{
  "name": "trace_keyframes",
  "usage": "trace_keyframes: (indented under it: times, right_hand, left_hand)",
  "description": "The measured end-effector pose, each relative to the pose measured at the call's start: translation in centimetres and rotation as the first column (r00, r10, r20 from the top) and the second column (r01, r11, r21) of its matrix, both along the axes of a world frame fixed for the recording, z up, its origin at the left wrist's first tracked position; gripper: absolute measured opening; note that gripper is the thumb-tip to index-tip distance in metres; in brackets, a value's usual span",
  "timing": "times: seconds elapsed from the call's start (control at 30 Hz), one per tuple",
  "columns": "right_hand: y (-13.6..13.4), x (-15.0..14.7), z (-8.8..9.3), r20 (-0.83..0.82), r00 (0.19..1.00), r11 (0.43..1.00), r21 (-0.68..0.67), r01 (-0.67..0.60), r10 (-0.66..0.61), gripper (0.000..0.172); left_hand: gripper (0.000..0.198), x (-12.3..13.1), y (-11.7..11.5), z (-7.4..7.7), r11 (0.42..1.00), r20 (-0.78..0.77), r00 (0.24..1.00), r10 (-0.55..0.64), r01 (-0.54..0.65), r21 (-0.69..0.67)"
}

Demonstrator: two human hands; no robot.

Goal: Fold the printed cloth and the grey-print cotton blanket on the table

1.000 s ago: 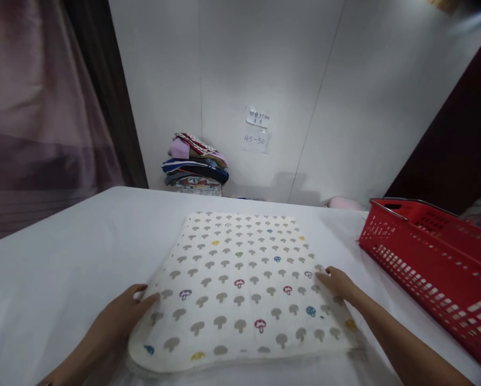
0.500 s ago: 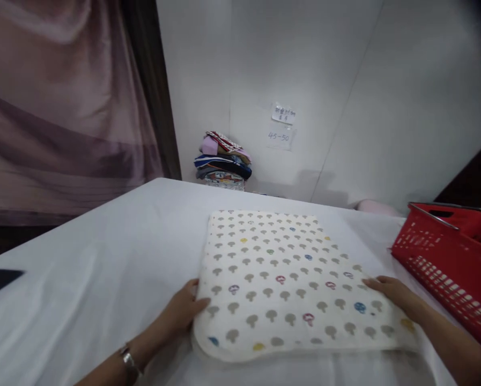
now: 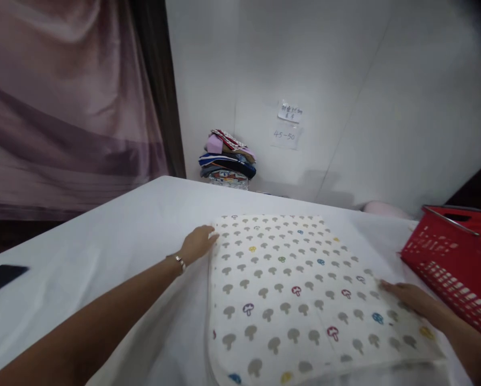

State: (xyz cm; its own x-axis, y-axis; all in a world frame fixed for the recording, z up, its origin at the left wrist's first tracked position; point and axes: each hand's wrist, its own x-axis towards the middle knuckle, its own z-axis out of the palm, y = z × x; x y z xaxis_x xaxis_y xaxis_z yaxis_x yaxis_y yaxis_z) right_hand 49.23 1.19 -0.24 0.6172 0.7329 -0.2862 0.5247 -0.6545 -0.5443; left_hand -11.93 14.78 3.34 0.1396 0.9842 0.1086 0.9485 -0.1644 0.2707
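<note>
- The mushroom-print cloth (image 3: 282, 276) lies spread flat between the two hands, off-white with mostly grey-brown mushrooms and a few red, blue, yellow, green and purple ones; layers show along its edges.
- The left hand (image 3: 198, 244) is at the cloth's left edge, near the far corner, thumb and forefinger parted at the border; whether they pinch it I cannot tell.
- The right hand (image 3: 405, 296) rests at the right edge, nearer the person than the left one, fingertips touching the fabric; its underside is hidden, so I cannot tell if it grips.
- A silvery bracelet (image 3: 179, 264) circles the wrist just behind the left hand.
- The white table (image 3: 139, 230) stretches under both hands.
- A red basket (image 3: 457, 273) with a metal handle stands to the right of the right hand.
- A dark flat object (image 3: 2, 277) lies well to the left of the left hand.
- Beyond the left hand, past the table's far edge, rises a pile of folded fabrics (image 3: 228, 161).
- Farther out, between the hands' directions, a paper reading "45-50" (image 3: 285, 136) hangs on the wall (image 3: 316, 64).
</note>
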Motion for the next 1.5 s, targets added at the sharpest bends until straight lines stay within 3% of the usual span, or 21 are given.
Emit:
trace_keyframes:
  times: [0.07,0.17,0.33,0.47,0.63,0.73,0.9,1.03,1.17,1.27,1.4,1.5]
  right_hand:
    - [1.3,-1.2,0.8,-0.004,1.0,0.998,-0.062,-0.031,0.031,0.043]
    - [3.3,-2.4,1.6,0.012,0.998,0.995,-0.085,-0.059,0.06,0.041]
    - [5.4,-3.1,1.7,-0.085,0.996,0.995,-0.087,-0.04,0.033,0.04]
    - [6.4,-3.6,0.7,-0.041,0.995,0.994,-0.054,-0.091,0.089,0.032]
    - [8.9,-4.3,-0.1,0.207,0.975,0.995,0.034,-0.092,0.083,0.019]
    - [12.4,-4.3,0.4,0.279,0.957,0.993,0.055,-0.103,0.084,0.021]
    - [20.6,-5.5,1.4,0.366,0.927,0.986,0.103,-0.133,0.087,0.033]
    - [23.7,-7.1,0.6,0.371,0.923,0.988,0.068,-0.137,0.102,0.04]
    - [22.1,-6.6,-0.2,0.346,0.929,0.989,0.01,-0.145,0.133,0.049]
    - [19.1,-4.8,-0.2,0.322,0.935,0.988,0.001,-0.155,0.146,0.052]
    - [13.7,-2.3,-0.3,0.205,0.976,0.995,0.057,-0.086,0.073,0.054]
    - [9.4,-1.6,-0.6,-0.037,0.999,0.996,0.08,0.031,-0.028,0.057]
  left_hand:
    - [0.042,2.2,3.9,-0.1,0.993,-0.082,0.991,-0.101,0.106,0.06]
    - [0.042,5.6,8.6,-0.7,0.986,-0.167,0.973,-0.161,0.166,0.015]
    - [0.047,9.1,13.1,-1.9,0.983,-0.196,0.964,-0.179,0.167,-0.079]
    - [0.041,10.2,14.6,-2.7,0.982,-0.192,0.966,-0.172,0.153,-0.111]
    - [0.038,10.1,15.4,-2.9,0.993,-0.159,0.984,-0.082,0.068,-0.093]
    - [0.041,9.3,16.4,-2.3,0.999,-0.15,0.989,0.009,-0.017,-0.049]
    - [0.046,7.7,18.8,-1.4,0.983,-0.157,0.971,0.18,-0.185,-0.014]
    - [0.05,6.4,19.8,-2.1,0.979,-0.166,0.971,0.172,-0.188,-0.084]
    - [0.06,3.2,19.3,-2.7,0.991,-0.114,0.992,0.057,-0.07,-0.115]
    - [0.061,-0.2,17.4,-2.6,0.992,-0.083,0.995,0.061,-0.069,-0.107]
    - [0.063,-3.8,12.7,-2.5,0.986,0.01,0.989,0.147,-0.146,-0.08]
    - [0.064,-4.5,8.2,-2.5,0.965,0.136,0.957,0.257,-0.246,-0.093]
